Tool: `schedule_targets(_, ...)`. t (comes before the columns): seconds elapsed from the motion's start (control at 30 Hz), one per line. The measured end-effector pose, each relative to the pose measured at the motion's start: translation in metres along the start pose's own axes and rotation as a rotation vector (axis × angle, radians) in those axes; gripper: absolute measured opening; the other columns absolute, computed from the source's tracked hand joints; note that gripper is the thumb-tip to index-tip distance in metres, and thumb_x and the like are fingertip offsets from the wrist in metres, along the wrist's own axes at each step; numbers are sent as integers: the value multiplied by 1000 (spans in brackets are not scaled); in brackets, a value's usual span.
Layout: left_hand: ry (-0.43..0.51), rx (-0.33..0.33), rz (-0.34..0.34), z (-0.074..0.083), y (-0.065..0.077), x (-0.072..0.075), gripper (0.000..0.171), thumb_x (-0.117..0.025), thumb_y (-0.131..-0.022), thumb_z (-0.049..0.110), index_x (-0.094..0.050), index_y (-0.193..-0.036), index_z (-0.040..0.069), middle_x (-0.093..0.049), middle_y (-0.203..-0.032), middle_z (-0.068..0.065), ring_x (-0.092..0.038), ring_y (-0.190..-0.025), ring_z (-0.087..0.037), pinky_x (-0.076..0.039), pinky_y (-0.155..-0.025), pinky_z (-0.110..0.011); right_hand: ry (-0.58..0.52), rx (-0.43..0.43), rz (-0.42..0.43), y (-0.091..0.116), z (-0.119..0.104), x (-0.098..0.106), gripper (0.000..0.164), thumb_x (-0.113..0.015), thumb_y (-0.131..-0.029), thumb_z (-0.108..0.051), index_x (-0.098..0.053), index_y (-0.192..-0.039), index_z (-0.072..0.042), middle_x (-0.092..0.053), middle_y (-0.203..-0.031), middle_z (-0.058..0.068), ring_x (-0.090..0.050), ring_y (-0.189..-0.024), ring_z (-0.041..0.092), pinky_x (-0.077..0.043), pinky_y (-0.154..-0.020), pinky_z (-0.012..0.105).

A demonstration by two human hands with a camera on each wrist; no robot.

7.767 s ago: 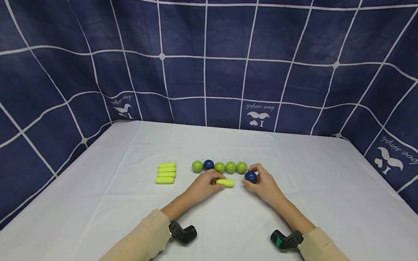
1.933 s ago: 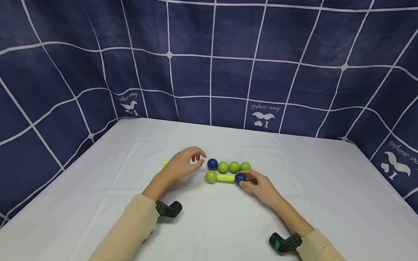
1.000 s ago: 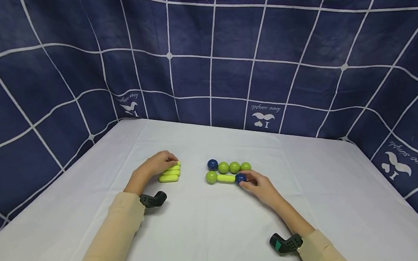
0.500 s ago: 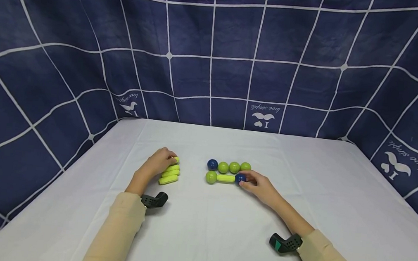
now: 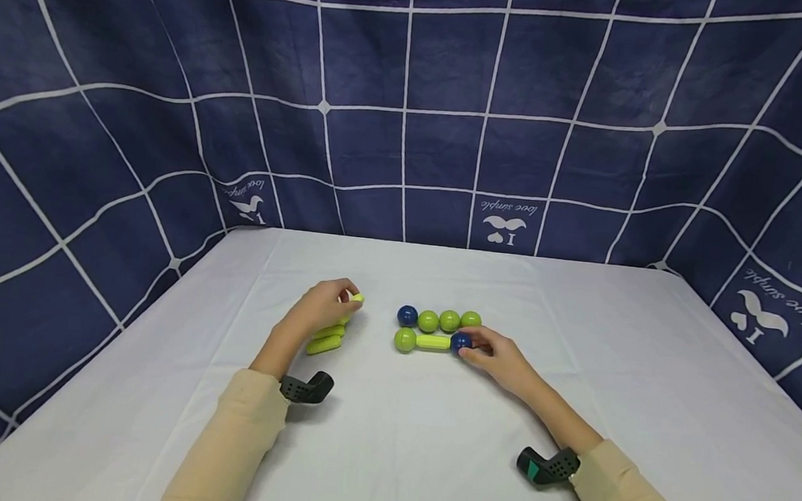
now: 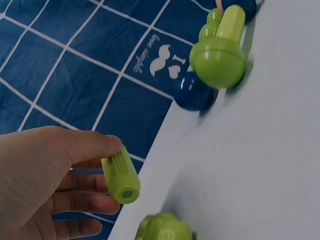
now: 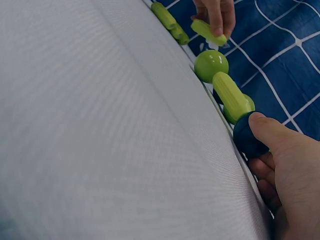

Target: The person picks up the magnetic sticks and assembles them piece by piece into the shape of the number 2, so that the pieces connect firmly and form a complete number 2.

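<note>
Two hands are at work on a white tabletop (image 5: 499,434) near the centre of the head view. The left hand (image 5: 323,307), left of centre, pinches a short yellow-green stick (image 5: 357,298) between its thumb and fingers; the left wrist view shows the stick tilted, in the lower left, its ridged side and one end with a small round grey centre facing the camera. In the right wrist view that stick is up off the tabletop, at the top of the frame. Just below the left hand in the head view lie more yellow-green sticks (image 5: 324,345), side by side and partly covered by the hand, so their number cannot be told there. The right hand (image 5: 506,363), right of centre, grips a dark blue ball (image 5: 460,342) with thumb and fingers. This ball meets the right end of a yellow-green bar (image 5: 433,342), and a green ball (image 5: 405,339) meets its left end. Just above this piece in the frame runs a row of a second blue ball (image 5: 407,316) and three green balls (image 5: 449,321). A navy curtain (image 5: 445,151) with white grid lines fills the upper half.
</note>
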State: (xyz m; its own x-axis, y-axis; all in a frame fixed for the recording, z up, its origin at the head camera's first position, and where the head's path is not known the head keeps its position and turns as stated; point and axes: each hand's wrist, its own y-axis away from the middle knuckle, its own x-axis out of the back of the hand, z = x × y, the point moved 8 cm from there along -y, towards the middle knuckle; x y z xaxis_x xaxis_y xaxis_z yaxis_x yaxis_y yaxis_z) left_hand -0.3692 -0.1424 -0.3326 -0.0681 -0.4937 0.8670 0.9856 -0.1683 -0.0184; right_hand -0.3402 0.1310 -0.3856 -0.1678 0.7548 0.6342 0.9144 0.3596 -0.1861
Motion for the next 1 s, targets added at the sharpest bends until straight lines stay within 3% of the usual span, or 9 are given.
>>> schedule_targets(0.2,10,-41,-19,23,2,-7,34,-55,-89,32,-56,-115,11,-59,-98,-8,-52,-78,-18,-42,-67,-29,-2,2,-4,1,-1,1,44,-60,-87,-30,-53,-124,-6,-62,-108,12,-58,-99,23,-46,-87,37)
schedule_targets(0.53,66,-158,-79,63,7,-37,27,-59,-87,25,-59,-108,9,-62,-92,-7,-54,-76,-16,-42,-64,-25,-6,-4,-10,-1,1,-1,44,-61,-87,-29,-53,-124,-8,-62,-108,11,-57,-99,22,-46,-87,37)
schedule_targets(1.0,114,-211,-97,88,19,-45,25,-61,-86,25,-60,-106,11,-64,-89,-4,-56,-77,-14,-45,-68,-26,-2,-17,-10,-1,2,-1,44,-60,-87,-29,-52,-125,-8,-61,-110,12,-57,-101,23,-46,-88,39)
